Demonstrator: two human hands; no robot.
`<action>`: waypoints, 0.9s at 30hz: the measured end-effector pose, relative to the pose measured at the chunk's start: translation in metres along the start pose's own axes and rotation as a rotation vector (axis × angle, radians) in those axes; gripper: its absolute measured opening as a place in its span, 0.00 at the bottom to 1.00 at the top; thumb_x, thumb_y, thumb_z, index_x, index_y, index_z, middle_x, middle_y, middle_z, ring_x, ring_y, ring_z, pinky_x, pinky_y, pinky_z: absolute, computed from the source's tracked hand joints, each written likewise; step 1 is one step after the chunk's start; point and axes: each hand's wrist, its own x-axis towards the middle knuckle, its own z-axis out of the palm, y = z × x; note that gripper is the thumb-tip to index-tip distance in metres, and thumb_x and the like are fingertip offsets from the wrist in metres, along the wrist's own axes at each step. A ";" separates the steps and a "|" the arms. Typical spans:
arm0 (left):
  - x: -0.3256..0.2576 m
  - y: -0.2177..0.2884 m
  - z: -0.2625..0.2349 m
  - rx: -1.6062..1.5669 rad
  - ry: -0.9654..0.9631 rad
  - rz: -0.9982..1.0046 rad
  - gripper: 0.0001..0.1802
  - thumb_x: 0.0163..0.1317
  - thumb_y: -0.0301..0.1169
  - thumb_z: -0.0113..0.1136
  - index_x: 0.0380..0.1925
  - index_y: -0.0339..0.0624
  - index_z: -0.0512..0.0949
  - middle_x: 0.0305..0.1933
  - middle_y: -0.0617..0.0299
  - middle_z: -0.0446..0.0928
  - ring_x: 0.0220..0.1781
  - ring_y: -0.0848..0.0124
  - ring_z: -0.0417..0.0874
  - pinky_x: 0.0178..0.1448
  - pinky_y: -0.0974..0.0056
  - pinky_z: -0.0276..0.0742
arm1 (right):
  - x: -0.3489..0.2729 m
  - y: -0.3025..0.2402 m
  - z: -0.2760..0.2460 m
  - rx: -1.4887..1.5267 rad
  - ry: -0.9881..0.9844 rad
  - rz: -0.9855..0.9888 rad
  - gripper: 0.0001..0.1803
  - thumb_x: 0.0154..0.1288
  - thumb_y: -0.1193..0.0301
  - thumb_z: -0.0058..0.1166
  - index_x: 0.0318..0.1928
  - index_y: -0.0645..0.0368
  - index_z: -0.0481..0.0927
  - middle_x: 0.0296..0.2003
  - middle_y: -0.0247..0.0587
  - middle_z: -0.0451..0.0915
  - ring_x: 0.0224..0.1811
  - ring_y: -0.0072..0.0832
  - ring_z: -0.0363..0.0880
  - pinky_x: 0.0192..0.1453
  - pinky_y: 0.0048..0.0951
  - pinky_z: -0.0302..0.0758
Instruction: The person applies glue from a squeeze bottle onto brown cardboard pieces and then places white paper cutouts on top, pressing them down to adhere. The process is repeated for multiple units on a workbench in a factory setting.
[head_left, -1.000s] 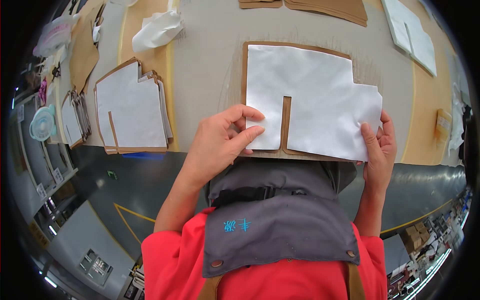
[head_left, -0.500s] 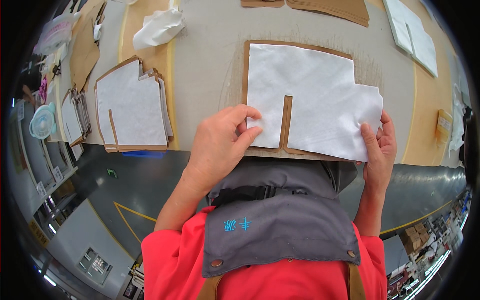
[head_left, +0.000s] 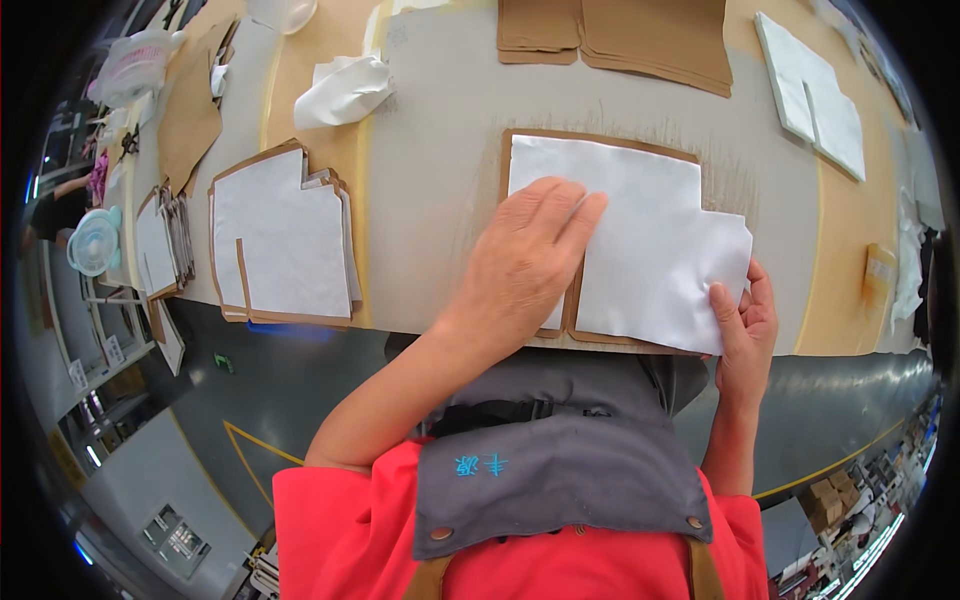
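Observation:
On the table in front of me, a white soft sheet (head_left: pixel 650 255) with a step cut in its upper right corner lies over a brown card piece (head_left: pixel 507 165) of similar outline. The card shows as a border at the top and left, and through a slot in the sheet. My left hand (head_left: pixel 530 255) rests palm down across the sheet's left part, fingers stretched over its upper middle, covering most of the slot. My right hand (head_left: pixel 745 325) pinches the sheet's lower right corner, thumb on top. Its fingers are partly hidden underneath.
A stack of white-faced card pieces (head_left: pixel 285 240) lies to the left. Brown card pieces (head_left: pixel 655 45) sit at the far edge, folded white sheets (head_left: pixel 815 95) at the far right. A crumpled white piece (head_left: pixel 343 92) is at the back left, a yellow packet (head_left: pixel 880 268) at right.
My left hand has moved from the sheet's left edge up and right onto its middle, its pinch opened out. My right hand keeps its corner. The whole view has shifted slightly.

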 end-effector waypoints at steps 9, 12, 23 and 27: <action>0.002 -0.010 0.013 0.119 -0.026 -0.082 0.28 0.55 0.16 0.54 0.59 0.43 0.75 0.60 0.48 0.69 0.63 0.52 0.72 0.64 0.55 0.74 | -0.001 0.001 -0.004 0.005 -0.012 -0.010 0.25 0.70 0.70 0.58 0.63 0.65 0.67 0.32 0.32 0.83 0.23 0.10 0.74 0.18 0.15 0.62; 0.002 -0.010 0.011 0.138 -0.047 -0.096 0.32 0.53 0.14 0.53 0.60 0.46 0.75 0.61 0.47 0.68 0.64 0.51 0.71 0.66 0.54 0.72 | -0.002 0.001 -0.002 -0.009 -0.006 -0.017 0.25 0.71 0.71 0.57 0.64 0.64 0.67 0.32 0.32 0.82 0.23 0.10 0.74 0.18 0.15 0.62; 0.028 0.013 0.019 -0.052 -0.053 0.125 0.28 0.51 0.14 0.53 0.56 0.36 0.77 0.58 0.52 0.72 0.65 0.53 0.72 0.67 0.53 0.70 | -0.005 0.003 -0.010 -0.070 0.041 -0.025 0.25 0.72 0.73 0.56 0.66 0.62 0.68 0.32 0.30 0.79 0.28 0.10 0.75 0.20 0.14 0.65; 0.041 0.027 0.040 -0.091 -0.074 0.234 0.24 0.53 0.21 0.56 0.54 0.36 0.78 0.56 0.53 0.73 0.63 0.56 0.73 0.66 0.55 0.72 | -0.005 0.002 -0.013 -0.112 0.031 -0.017 0.26 0.71 0.73 0.56 0.67 0.61 0.68 0.32 0.31 0.79 0.27 0.09 0.75 0.21 0.14 0.66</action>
